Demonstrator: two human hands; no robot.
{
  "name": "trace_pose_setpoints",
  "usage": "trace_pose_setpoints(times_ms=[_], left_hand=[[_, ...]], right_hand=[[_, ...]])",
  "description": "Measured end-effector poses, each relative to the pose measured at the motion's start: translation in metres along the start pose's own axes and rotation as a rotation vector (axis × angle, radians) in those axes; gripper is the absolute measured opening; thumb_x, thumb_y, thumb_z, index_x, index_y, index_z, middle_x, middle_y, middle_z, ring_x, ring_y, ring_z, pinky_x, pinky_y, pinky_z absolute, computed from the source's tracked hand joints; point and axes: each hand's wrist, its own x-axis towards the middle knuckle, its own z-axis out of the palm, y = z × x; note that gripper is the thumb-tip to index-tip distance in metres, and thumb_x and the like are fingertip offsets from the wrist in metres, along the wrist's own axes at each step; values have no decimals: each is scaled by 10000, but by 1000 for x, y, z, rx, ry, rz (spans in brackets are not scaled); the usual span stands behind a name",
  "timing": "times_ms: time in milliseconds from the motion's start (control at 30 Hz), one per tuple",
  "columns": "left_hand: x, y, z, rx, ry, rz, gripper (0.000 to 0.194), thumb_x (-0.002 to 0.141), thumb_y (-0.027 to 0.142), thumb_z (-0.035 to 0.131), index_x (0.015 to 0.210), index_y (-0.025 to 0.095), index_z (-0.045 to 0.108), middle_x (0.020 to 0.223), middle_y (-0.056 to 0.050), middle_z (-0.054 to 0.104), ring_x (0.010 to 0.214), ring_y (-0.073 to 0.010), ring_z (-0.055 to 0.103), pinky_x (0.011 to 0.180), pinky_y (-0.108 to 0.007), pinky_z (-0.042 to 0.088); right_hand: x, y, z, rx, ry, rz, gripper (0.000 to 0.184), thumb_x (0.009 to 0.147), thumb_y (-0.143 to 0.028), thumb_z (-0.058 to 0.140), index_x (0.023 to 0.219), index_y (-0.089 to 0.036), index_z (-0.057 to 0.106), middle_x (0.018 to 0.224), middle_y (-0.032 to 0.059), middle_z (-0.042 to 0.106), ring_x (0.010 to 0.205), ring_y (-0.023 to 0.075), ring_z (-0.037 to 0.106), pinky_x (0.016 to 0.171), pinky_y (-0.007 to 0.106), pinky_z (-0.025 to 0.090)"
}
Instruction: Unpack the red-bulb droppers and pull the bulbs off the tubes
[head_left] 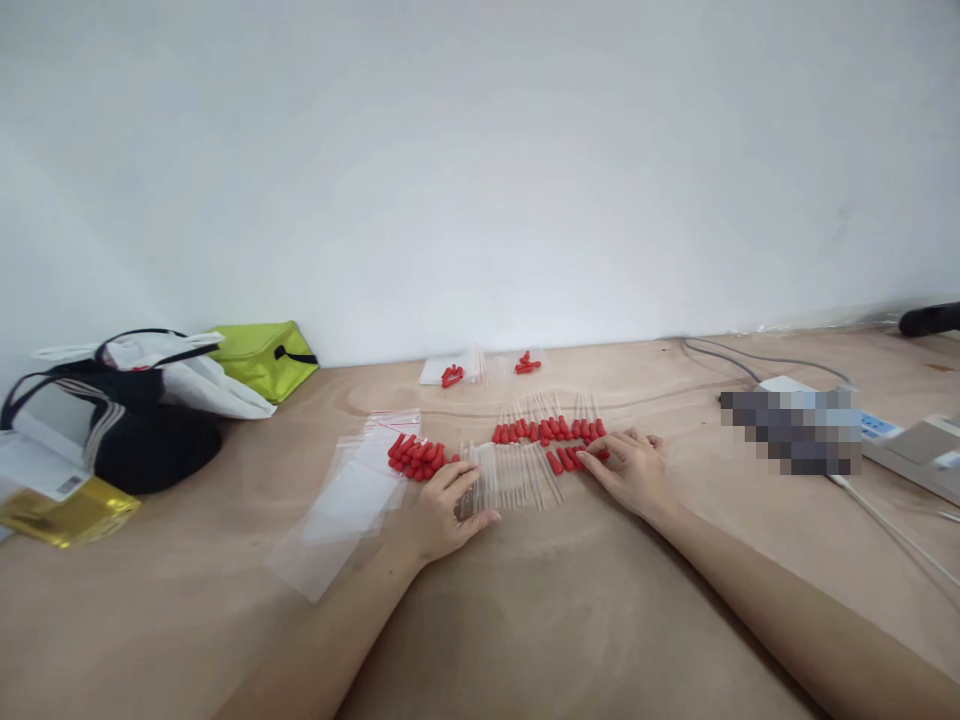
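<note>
Thin clear glass tubes lie side by side in the middle of the table. My left hand rests at their left end, thumb and fingers apart around the tube ends. Just beyond its fingertips is a pile of red rubber dropper bulbs. My right hand has thumb and fingers bent around a red bulb at the right end of a short row of bulbs; its fingers partly hide that bulb. Behind the loose tubes lies a row of droppers, red bulbs fitted on glass tubes that point to the wall.
Clear zip bags lie left of the bulbs. Near the wall are two small bagged sets with red bulbs. A black bag and a lime-green case stand left. A power strip with cables is at right.
</note>
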Motion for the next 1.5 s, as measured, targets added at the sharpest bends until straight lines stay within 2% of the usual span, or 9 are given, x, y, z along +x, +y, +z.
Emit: trace_pose_setpoints(times_ms=[200, 467, 667, 800, 933, 1033, 1167, 1300, 1500], left_hand=[[2, 0, -5, -33, -32, -5, 471, 674, 429, 651, 1044, 153, 557, 1015, -113, 580, 915, -213, 577, 781, -339, 510], [6, 1, -7, 6, -13, 14, 350, 707, 395, 625, 981, 180, 589, 947, -86, 594, 895, -214, 540, 787, -370, 465], [7, -1, -7, 82, -51, -10, 475, 646, 505, 641, 994, 185, 591, 992, -90, 588, 940, -239, 516, 856, -422, 400], [6, -1, -6, 129, -39, -36, 519, 615, 556, 638, 990, 200, 599, 994, -89, 592, 942, -249, 509, 857, -433, 376], [6, -2, -6, 144, -37, -56, 683, 562, 643, 612, 1072, 191, 559, 1030, -109, 573, 970, -280, 489, 874, -454, 339], [4, -4, -5, 148, -24, -61, 701, 597, 638, 585, 1131, 191, 514, 1069, -118, 553, 997, -292, 470, 878, -453, 328], [4, -4, -3, 160, 23, -61, 512, 764, 464, 504, 1191, 186, 458, 1100, -113, 537, 1029, -268, 458, 889, -426, 332], [8, 6, -4, 194, 48, -3, 433, 816, 373, 456, 1196, 165, 463, 1136, -124, 529, 1074, -254, 445, 917, -416, 322], [15, 24, 4, 217, 102, 133, 216, 835, 293, 474, 1006, 271, 603, 1038, -49, 625, 1025, -231, 512, 929, -467, 267]], right_hand=[[17, -3, 7, -48, 18, 114, 342, 754, -517, 478, 644, -238, 643, 685, 17, 642, 716, 183, 491, 732, 352, 214], [49, -13, 26, -217, -118, 303, 384, 757, -482, 439, 627, -220, 688, 683, 108, 636, 775, 267, 515, 700, 414, 266], [62, -19, 27, -216, -286, 408, 315, 707, -422, 482, 567, -215, 674, 601, 102, 627, 748, 291, 554, 733, 467, 274], [63, -22, 27, -204, -276, 411, 288, 709, -357, 471, 554, -206, 662, 606, 101, 630, 719, 272, 565, 738, 455, 277], [61, -21, 21, -177, -232, 425, 297, 744, -363, 439, 601, -214, 653, 644, 86, 642, 759, 264, 561, 742, 432, 277], [49, -19, 13, -75, -99, 346, 295, 773, -386, 432, 652, -208, 633, 684, 60, 652, 778, 238, 554, 773, 408, 270], [17, -23, 4, 77, 84, 44, 244, 791, -377, 474, 699, -201, 615, 729, 35, 661, 769, 192, 551, 842, 399, 237], [-9, -34, 0, 166, 91, -211, 168, 793, -318, 523, 690, -209, 597, 686, -3, 647, 727, 145, 543, 875, 380, 223], [-14, -54, 7, 259, 49, -402, 114, 792, -255, 542, 694, -207, 576, 667, -34, 646, 713, 123, 523, 868, 364, 235]])
